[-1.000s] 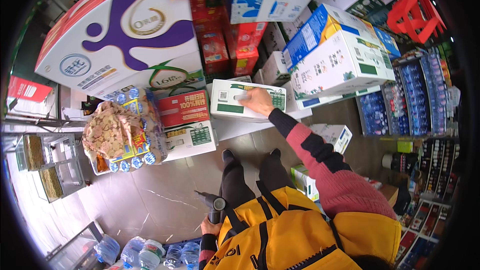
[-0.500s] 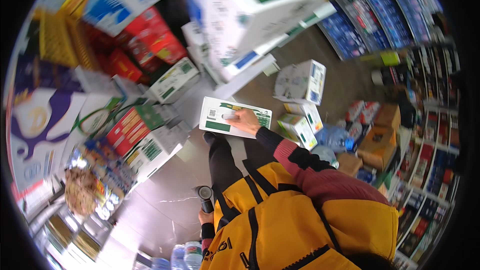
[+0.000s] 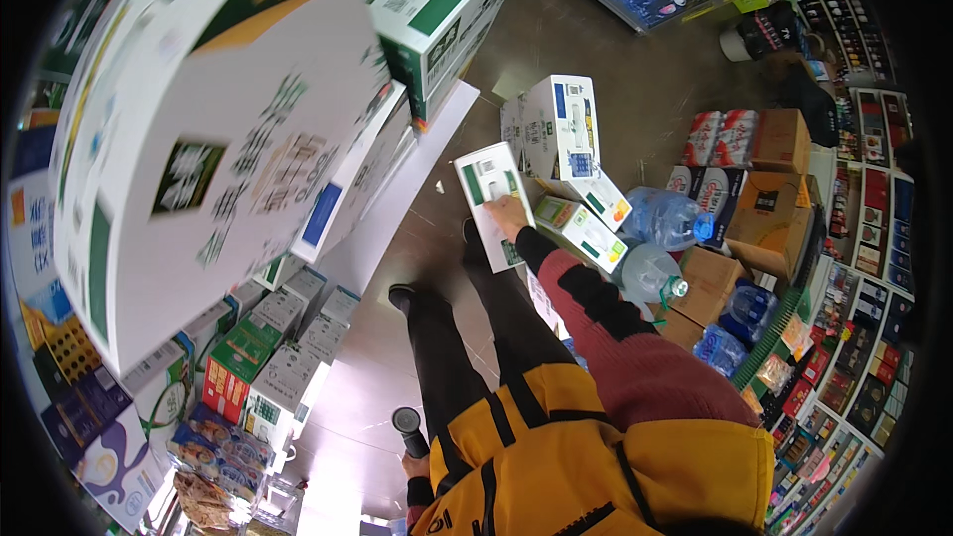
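My right hand (image 3: 506, 215) grips a white-and-green carton (image 3: 484, 167) at the middle of its top, where a handle seems to be; the fingers hide that spot. The carton hangs over the floor in front of my legs, close to two stacks of cartons on the right. Low at my left side, my left hand (image 3: 417, 467) is closed round a black cylinder with a round, glassy head (image 3: 407, 424); its kind I cannot make out.
Large white cartons (image 3: 248, 139) stand piled at the left. A tall white carton (image 3: 566, 124) and a green-and-white carton (image 3: 581, 228) stand right of my hand. Beyond them are big water bottles (image 3: 663, 218), brown boxes (image 3: 769, 223) and packed shelves (image 3: 864, 238).
My right hand has swung the carton to the right and turned it, bringing it near the cartons on the floor. The view has turned with me; my left hand still holds the black cylinder.
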The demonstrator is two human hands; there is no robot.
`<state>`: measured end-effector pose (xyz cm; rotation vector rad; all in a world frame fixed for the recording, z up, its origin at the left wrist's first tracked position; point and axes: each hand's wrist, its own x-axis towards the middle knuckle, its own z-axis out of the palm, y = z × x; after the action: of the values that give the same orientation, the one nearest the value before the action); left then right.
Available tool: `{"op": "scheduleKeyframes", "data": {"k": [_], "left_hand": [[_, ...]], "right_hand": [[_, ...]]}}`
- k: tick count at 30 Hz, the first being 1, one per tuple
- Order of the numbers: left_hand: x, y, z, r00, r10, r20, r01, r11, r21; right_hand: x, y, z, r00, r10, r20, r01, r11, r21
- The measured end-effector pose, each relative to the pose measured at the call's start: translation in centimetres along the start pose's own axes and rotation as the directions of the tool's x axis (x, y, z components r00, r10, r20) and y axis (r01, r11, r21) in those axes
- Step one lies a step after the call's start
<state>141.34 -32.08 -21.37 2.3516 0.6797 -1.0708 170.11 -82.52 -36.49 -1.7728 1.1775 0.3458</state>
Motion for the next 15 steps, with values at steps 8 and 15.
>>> {"op": "scheduleKeyframes", "data": {"k": [8, 15], "left_hand": [[-1.9, 8.3, 0.1, 0.982, -0.181, 0.044, 0.171, 0.969, 0.180], [-2.4, 13.9, -0.2, 0.957, -0.285, 0.047, 0.265, 0.930, 0.253]], "right_hand": [[17.4, 6.5, -1.7, 0.996, 0.091, -0.009, -0.088, 0.984, 0.156], [25.6, 7.0, 1.9, 0.967, 0.047, -0.249, -0.085, 0.986, -0.143]]}}
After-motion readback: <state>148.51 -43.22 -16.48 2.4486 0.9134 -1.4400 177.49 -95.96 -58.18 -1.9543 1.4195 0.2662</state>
